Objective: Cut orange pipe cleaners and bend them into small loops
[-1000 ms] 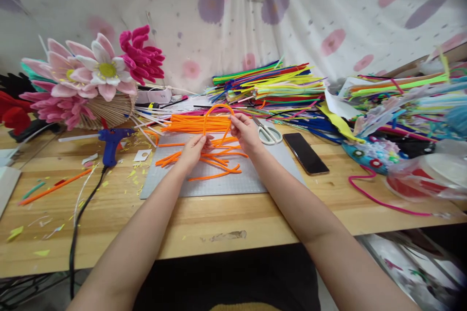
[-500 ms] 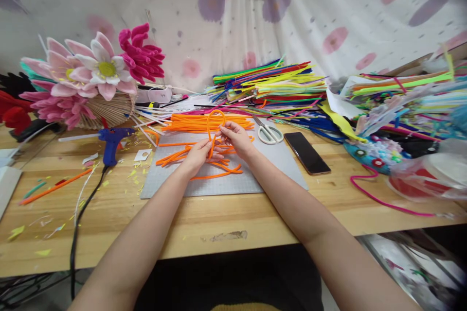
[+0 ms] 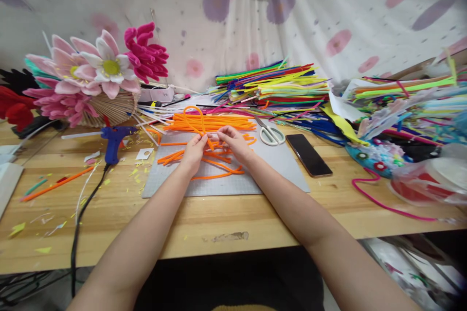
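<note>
My left hand (image 3: 195, 151) is closed on an orange pipe cleaner (image 3: 185, 115) bent into an upright loop, whose crossed ends poke out past the fingertips. Just right of it, my right hand (image 3: 233, 141) has its thumb and index finger close together near the short end; whether they grip anything is too small to tell. Beneath both hands lies a grey mat (image 3: 277, 175) with loose orange pipe cleaners (image 3: 219, 175). A thick row of straight orange ones (image 3: 229, 123) lies along its back edge.
Scissors (image 3: 272, 135) and a phone (image 3: 308, 155) lie to the right. A blue glue gun (image 3: 113, 145) with a black cord is on the left, before fuzzy flowers (image 3: 109, 68). Coloured pipe cleaners (image 3: 277, 82) are piled at the back; a pink strand (image 3: 386, 204) lies far right.
The orange loop has moved left with my left hand and tilted left. My right hand has come away from the loop's side, and a gap shows between the hands. The view has shifted slightly.
</note>
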Tool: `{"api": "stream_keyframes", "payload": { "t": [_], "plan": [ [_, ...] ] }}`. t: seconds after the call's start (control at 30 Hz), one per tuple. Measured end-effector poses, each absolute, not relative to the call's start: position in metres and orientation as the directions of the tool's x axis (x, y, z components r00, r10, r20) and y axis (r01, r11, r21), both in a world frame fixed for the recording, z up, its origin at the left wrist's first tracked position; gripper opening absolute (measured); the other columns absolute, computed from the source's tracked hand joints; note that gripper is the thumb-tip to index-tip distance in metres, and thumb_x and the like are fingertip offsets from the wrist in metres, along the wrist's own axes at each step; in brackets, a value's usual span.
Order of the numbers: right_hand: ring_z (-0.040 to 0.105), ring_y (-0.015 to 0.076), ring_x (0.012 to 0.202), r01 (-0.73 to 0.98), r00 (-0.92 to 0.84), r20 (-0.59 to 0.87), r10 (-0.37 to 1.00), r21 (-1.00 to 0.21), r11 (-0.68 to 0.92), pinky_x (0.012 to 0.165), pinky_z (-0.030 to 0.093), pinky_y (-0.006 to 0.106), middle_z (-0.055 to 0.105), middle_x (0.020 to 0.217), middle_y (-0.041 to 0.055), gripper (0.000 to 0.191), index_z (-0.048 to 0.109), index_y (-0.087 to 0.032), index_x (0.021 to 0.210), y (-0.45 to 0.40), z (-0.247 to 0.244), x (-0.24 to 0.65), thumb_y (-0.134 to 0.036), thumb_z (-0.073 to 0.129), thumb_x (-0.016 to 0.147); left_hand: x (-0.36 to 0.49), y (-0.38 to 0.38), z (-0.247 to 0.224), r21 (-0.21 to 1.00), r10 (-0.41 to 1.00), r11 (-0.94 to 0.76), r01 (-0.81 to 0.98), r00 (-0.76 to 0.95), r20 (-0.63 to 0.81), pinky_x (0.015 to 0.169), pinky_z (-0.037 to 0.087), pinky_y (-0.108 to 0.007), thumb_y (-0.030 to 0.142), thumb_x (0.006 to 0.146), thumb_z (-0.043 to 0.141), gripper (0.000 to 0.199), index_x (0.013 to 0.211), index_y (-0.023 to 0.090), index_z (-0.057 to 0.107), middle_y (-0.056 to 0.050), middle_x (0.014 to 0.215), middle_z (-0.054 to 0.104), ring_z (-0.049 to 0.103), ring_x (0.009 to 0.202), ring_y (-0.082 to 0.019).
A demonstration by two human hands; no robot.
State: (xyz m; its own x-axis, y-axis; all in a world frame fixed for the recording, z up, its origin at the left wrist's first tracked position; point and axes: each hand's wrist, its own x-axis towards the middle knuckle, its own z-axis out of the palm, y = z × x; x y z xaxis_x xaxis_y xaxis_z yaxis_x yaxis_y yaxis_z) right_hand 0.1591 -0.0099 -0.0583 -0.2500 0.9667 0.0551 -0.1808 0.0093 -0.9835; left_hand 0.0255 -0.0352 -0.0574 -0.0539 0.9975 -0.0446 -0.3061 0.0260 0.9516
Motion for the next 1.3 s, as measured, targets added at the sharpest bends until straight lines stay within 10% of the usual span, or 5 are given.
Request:
{"api": "stream_keyframes", "payload": {
  "t": [0.33, 1.3],
  "plan": [
    [0.039, 0.0041, 0.052, -0.031, -0.482, 0.03, 0.876, -0.999, 0.018, 0.046, 0.031, 0.018, 0.05, 0.064, -0.0039, 0.033, 0.056, -0.014, 0.076, -0.024, -0.059, 0.149, -0.046, 0.06, 0.069, 0.02, -0.03, -0.06, 0.905, 0.995, 0.02, -0.426, -0.078, -0.059, 0.072, 0.046, -0.027, 0.029, 0.072, 0.061, 0.017, 0.08, 0.015, 0.055, -0.003, 0.073, 0.067, 0.063, 0.077, -0.015],
    [0.042, 0.0065, 0.05, 0.129, -0.454, 0.011, 0.891, -0.989, 0.078, 0.045, 0.03, 0.019, 0.049, 0.06, -0.0028, 0.038, 0.051, -0.016, 0.071, -0.019, -0.067, 0.149, -0.053, 0.045, 0.077, 0.021, -0.039, -0.06, 0.927, 0.994, -0.026, -0.373, -0.104, -0.014, 0.074, 0.049, -0.031, 0.03, 0.069, 0.063, 0.023, 0.083, 0.013, 0.055, -0.008, 0.081, 0.07, 0.065, 0.076, -0.018]
  ]
}}
